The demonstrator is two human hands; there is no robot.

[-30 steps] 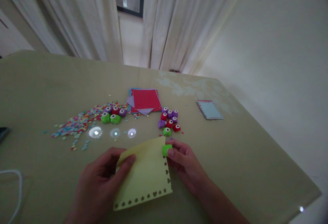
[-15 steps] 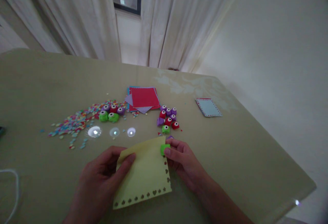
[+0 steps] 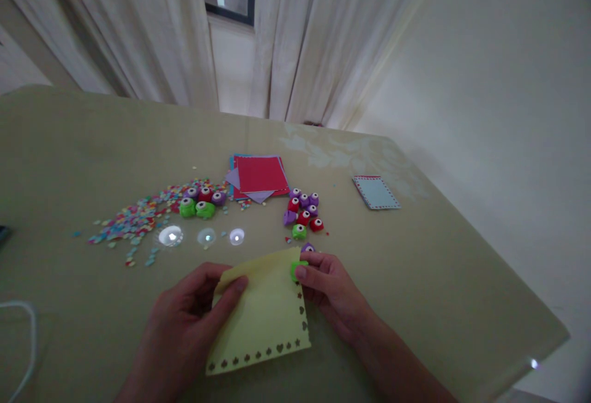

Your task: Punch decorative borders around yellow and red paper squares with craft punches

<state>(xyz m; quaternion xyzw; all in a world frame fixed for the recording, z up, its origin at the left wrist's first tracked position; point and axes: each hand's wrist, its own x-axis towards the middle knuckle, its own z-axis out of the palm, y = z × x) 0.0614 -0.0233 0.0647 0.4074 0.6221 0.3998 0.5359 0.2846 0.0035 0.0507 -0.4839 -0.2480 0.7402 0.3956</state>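
Observation:
A pale yellow paper sheet (image 3: 263, 320) lies on the table in front of me, with small shapes punched along its near and right edges. My left hand (image 3: 187, 323) pinches the sheet's far left corner, thumb on top. My right hand (image 3: 325, 289) grips a small green paper punch (image 3: 297, 269) set on the sheet's far right corner, the thumb pressing on it. A purple punch (image 3: 308, 248) sits just beyond my right fingers.
Several red, purple and green punches (image 3: 302, 212) cluster beyond the sheet, more punches (image 3: 201, 203) to the left beside scattered confetti (image 3: 133, 221). A stack of coloured paper (image 3: 258, 176) lies further back, a light blue card (image 3: 376, 192) to the right. A white cable (image 3: 18, 341) curls at left.
Little has changed: my right hand with the green punch stays at the sheet's far right corner while the left keeps its pinch. The view has shifted slightly.

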